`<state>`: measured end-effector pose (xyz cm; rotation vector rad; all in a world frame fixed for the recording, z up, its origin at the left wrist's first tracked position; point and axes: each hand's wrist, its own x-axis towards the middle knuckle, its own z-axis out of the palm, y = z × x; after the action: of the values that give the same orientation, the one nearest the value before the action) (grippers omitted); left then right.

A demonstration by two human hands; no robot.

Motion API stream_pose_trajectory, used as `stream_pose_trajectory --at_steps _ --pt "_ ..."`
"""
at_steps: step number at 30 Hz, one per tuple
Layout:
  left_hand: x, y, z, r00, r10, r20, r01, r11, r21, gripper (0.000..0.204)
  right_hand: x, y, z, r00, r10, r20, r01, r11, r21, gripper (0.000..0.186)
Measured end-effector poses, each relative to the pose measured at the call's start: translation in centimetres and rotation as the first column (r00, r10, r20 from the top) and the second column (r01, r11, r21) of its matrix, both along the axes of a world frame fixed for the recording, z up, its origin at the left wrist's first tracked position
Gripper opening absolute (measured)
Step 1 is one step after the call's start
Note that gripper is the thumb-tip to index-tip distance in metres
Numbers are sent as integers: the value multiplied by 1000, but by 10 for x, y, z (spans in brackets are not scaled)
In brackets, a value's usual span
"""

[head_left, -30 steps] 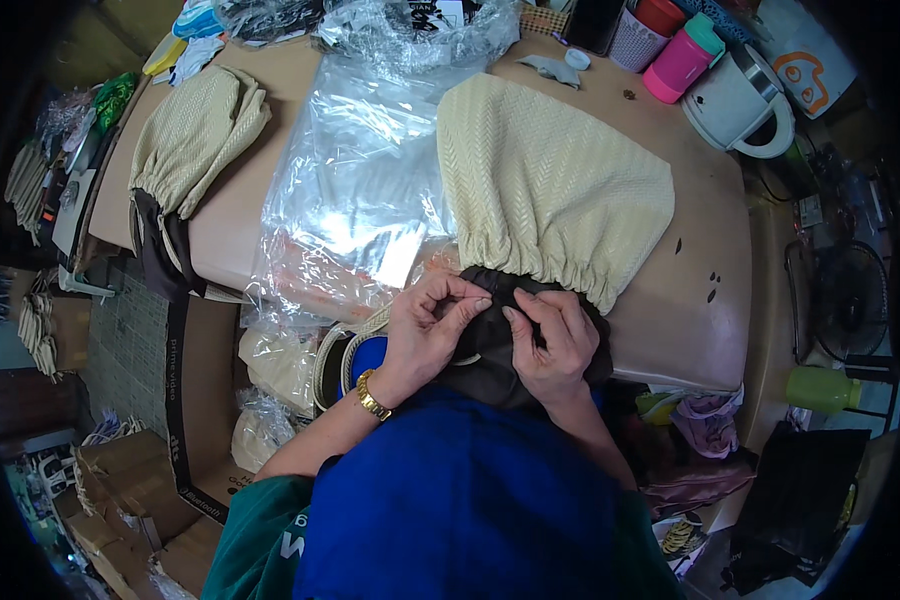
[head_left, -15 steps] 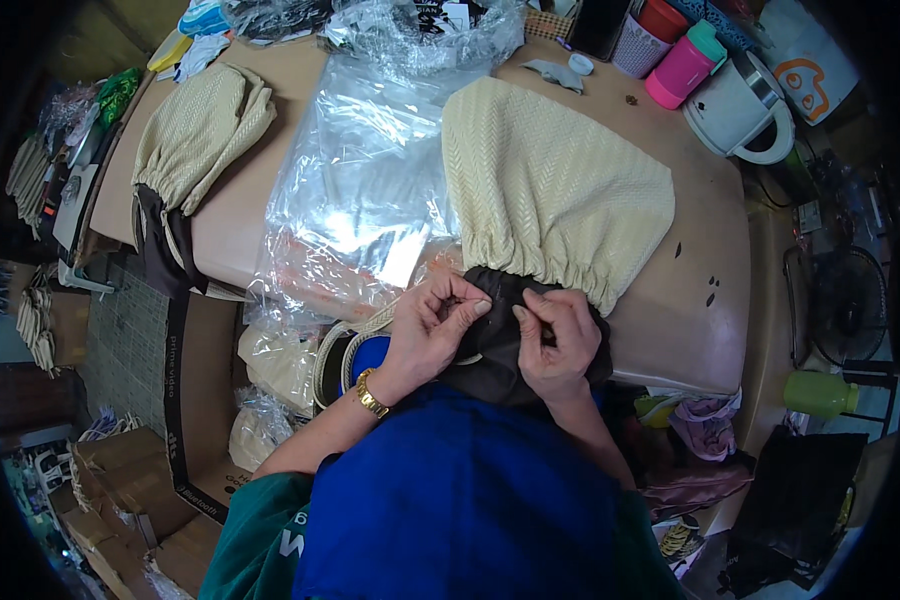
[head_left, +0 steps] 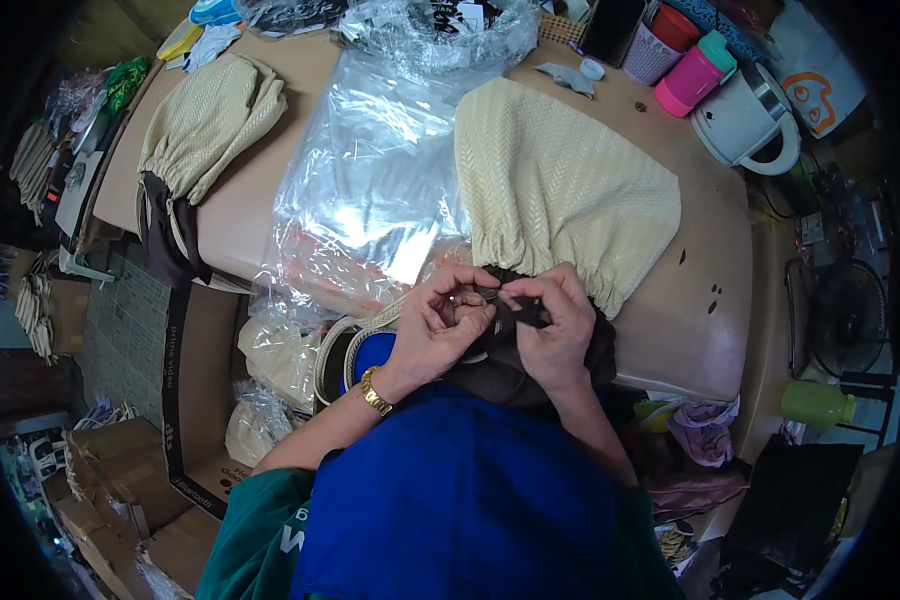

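Observation:
A cream bag with a herringbone weave (head_left: 570,190) lies on the table in front of me, its gathered mouth toward me. Dark brown lining fabric (head_left: 505,350) spills from that mouth over the table edge to my lap. My left hand (head_left: 435,325), a gold watch at the wrist, is closed with its fingertips at the lining. Beside it my right hand (head_left: 555,330) pinches the same cloth, the fingertips of both nearly meeting. Something thin seems to lie between them, too small to make out. A cream cord handle (head_left: 375,320) loops left of my left hand.
Clear plastic bags (head_left: 370,170) cover the table's middle. Another cream bag (head_left: 210,125) with dark lining lies at the left. A pink bottle (head_left: 692,80) and a white kettle (head_left: 740,120) stand at the far right. Cardboard boxes (head_left: 125,465) are at lower left.
My right hand has moved left and up toward my left hand, so their fingertips are now close together at the lining. The whole view has shifted slightly.

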<state>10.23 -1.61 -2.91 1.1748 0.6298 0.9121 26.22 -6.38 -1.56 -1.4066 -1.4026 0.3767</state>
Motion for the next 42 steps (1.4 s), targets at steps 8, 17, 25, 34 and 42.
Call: stream_pose_trajectory --at_steps 8,17,25,34,42 --pt "5 3 -12 997 72 28 -70 996 -54 20 -1 0 5 995 -8 -103 4 999 -35 10" --pt "6 1 0 994 85 -66 -89 994 -57 14 7 -6 1 986 -42 -160 12 983 -185 10" --pt "-7 15 9 824 479 -301 63 450 891 26 4 -19 2 986 -120 -114 93 971 -220 27" --pt "-5 13 -9 883 384 -268 -7 583 812 20 7 -23 9 951 -154 268 178 982 -67 33" --pt "-3 8 -2 898 376 -228 -52 607 793 16 11 -24 13 913 -126 387 109 992 66 32"
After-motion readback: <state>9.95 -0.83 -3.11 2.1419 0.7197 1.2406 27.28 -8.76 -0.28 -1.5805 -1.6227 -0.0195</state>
